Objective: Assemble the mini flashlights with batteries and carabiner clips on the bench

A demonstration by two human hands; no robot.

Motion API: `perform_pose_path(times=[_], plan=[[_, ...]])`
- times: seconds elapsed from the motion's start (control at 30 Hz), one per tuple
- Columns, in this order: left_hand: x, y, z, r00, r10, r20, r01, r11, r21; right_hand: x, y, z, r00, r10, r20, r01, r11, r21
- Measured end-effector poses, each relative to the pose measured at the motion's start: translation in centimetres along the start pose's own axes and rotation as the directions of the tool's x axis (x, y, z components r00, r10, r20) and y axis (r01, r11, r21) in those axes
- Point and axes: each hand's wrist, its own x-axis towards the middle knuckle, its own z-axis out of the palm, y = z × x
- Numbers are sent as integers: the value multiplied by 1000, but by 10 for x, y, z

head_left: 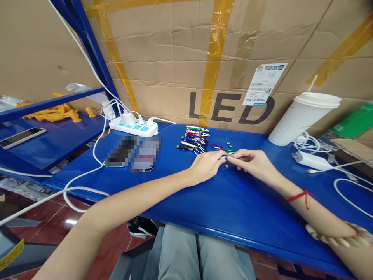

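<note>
My left hand (207, 166) is closed around a small silver keychain flashlight (223, 157), most of it hidden by the fingers. My right hand (256, 165) pinches at the flashlight's other end, thumb and fingertips together. Just beyond the hands, several small keychain flashlights (190, 142) in different colours lie in a row, metal clips to the right. A purple carabiner clip (216, 146) and a green clip (229, 151) rest near my fingers. Small round silver pieces, like button cells (229, 143), lie behind the hands, and another round piece (226, 166) sits below them.
Two phones (121, 151) lie left on the blue table (186, 206). A white power strip (134, 126) with plugs and cables stands behind them. At right are a white cup (304, 116) with a straw and a white charger (311, 160). A large cardboard box (169, 70) backs the table.
</note>
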Motion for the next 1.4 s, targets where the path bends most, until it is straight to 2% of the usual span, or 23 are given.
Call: perform_pose_path(times=[0.67, 0.83, 1.07, 1.27, 1.4], plan=[[-1, 0, 1, 999, -26, -28, 25, 999, -44, 0, 7, 0, 996, -83, 14, 84, 996, -26], [1, -1, -1, 995, -90, -30, 85, 989, -122, 0, 8, 0, 993, -121, 7, 121, 991, -52], [2, 0, -2, 994, -103, 27, 106, 979, -172, 2, 15, -6, 954, -298, 10, 296, 943, -150], [4, -5, 1, 998, -27, 54, 38, 977, -212, 0, 10, -11, 896, -443, 7, 431, 867, -250], [5, -8, 2, 995, 40, 94, -15, 968, -252, 1, 11, -13, 880, -473, 31, 469, 858, -209]])
